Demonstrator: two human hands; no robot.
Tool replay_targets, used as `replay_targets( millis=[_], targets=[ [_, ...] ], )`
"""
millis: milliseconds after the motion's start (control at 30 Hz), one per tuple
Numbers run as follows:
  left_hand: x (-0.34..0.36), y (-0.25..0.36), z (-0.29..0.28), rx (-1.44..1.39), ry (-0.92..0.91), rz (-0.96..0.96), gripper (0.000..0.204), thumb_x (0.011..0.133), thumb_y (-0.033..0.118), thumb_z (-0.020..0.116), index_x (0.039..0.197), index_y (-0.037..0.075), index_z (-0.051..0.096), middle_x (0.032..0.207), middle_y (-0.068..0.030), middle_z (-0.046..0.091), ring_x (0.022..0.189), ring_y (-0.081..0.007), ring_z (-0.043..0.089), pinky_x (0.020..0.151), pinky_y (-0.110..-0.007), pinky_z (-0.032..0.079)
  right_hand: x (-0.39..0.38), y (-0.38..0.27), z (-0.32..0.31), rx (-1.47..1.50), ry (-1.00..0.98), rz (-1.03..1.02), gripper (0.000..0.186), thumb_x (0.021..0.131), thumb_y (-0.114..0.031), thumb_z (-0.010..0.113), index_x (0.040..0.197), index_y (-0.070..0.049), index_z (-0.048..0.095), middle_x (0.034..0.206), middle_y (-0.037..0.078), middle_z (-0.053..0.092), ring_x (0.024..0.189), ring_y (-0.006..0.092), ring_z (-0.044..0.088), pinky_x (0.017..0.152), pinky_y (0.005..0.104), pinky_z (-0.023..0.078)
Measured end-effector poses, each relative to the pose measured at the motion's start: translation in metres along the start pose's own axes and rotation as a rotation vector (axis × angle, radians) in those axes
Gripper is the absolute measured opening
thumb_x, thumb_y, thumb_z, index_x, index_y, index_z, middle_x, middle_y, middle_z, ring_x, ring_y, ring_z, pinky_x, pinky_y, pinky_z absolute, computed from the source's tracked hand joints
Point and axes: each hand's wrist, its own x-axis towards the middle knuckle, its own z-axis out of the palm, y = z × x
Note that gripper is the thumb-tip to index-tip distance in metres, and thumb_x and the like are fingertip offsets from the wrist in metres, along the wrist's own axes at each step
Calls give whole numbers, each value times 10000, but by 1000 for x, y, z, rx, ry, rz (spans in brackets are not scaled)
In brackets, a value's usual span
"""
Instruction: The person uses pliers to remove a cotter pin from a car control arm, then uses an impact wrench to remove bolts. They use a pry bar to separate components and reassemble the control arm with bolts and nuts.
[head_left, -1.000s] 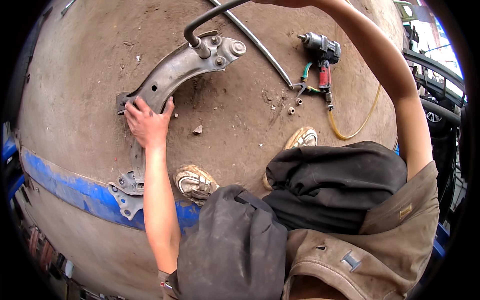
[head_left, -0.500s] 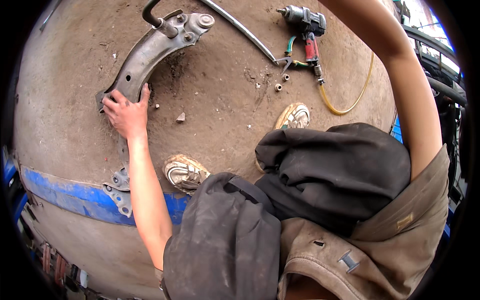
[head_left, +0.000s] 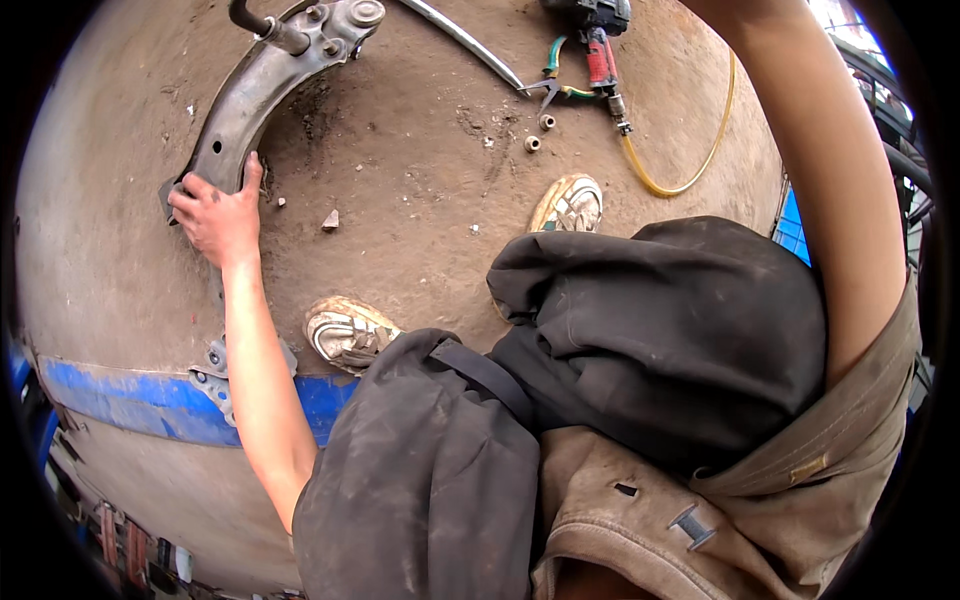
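Observation:
My left hand (head_left: 222,222) is wrapped round the near end of a curved metal suspension control arm (head_left: 240,105), thumb on its right side and fingers on its left. The control arm lies on the dirty floor, with bolts and a round joint at its far end. A dark bent bar (head_left: 250,18) ends in a round sleeve at that far end and runs out of the picture. Only the bare forearm of my right arm (head_left: 815,130) shows, reaching up past the top edge; its hand is out of view.
An impact wrench (head_left: 602,62) with a yellow hose (head_left: 690,186) lies at the far right. Beside it are green-handled pliers (head_left: 552,82), two small metal nuts or sockets (head_left: 533,144) and a long metal bar (head_left: 465,45). A perforated bracket (head_left: 213,378) lies near the blue stripe (head_left: 140,400).
The whole view has shifted, so the floor things sit higher and further left in the picture. My left hand keeps its hold on the control arm.

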Motion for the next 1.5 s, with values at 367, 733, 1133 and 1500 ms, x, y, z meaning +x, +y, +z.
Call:
replay_targets(
  millis=[367,733,1133,1500],
  targets=[
    [-7,5,-10,-51,-9,52,924,792,776,594,1138,-76,503,1105,-273,516,1064,-448,592,888,-502,539,-53,13,18,73,-16,28,269,802,-243,594,889,-45,754,926,173,735,892,337,717,754,437,575],
    [-16,-17,-17,-190,-137,61,949,776,666,705,1337,-56,450,1236,-284,502,1154,-444,540,1003,-539,443,-13,15,24,154,151,-53,246,753,-230,601,825,-52,755,882,196,727,837,361,713,710,451,572],
    [-71,-71,-62,-69,-757,-65,935,754,312,825,1442,-72,320,1304,-251,561,1221,-384,557,1025,-574,385,-30,17,14,181,92,20,257,750,-213,623,887,-49,765,947,190,729,909,333,714,751,423,570],
    [-79,-98,-70,-75,-830,48,930,717,209,830,1422,-105,311,1203,-267,598,1168,-407,574,1021,-526,385,-37,-3,6,245,130,-50,269,748,-204,633,928,-55,769,996,190,731,985,311,707,825,414,556]
  ],
)
